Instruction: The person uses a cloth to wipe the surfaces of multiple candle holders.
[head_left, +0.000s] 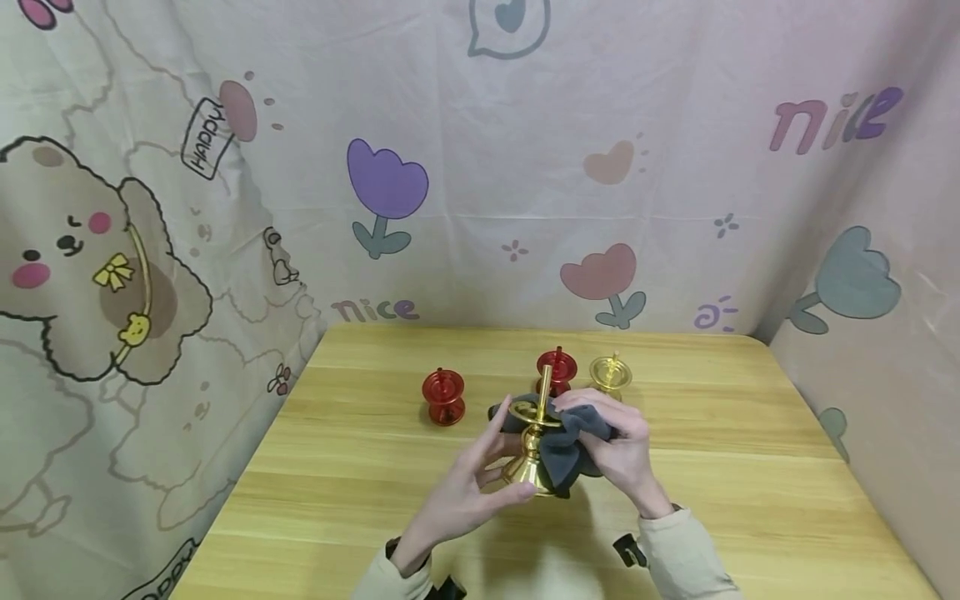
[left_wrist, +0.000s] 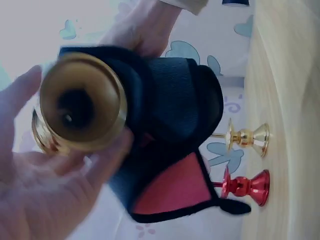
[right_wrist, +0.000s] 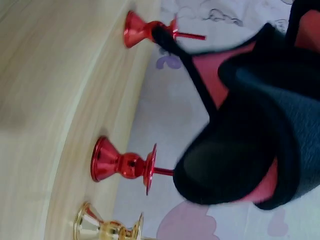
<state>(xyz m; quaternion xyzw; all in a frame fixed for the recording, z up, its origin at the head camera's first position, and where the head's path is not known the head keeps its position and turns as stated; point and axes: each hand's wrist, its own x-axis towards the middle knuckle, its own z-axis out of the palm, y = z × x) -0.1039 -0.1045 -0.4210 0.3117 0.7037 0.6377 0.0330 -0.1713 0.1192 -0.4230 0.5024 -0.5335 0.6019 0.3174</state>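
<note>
Seemingly a corner of a home, judging by cartoon-printed curtains [head_left: 487, 167] around a wood-grain table [head_left: 337, 475].

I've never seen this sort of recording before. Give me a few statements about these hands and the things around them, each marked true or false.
1. The left hand holds a gold candle holder. True.
2. The person's right hand is empty. False: the right hand grips a dark cloth.
3. Two red candle holders stand on the wood-grain table. True.
4. Every candle holder standing on the table is red. False: a second gold candle holder stands there too.
5. Part of the cloth shows a pinkish-red face with dark edging. True.
6. The backdrop is plain. False: the backdrop has printed flowers and words such as "nice".
</note>
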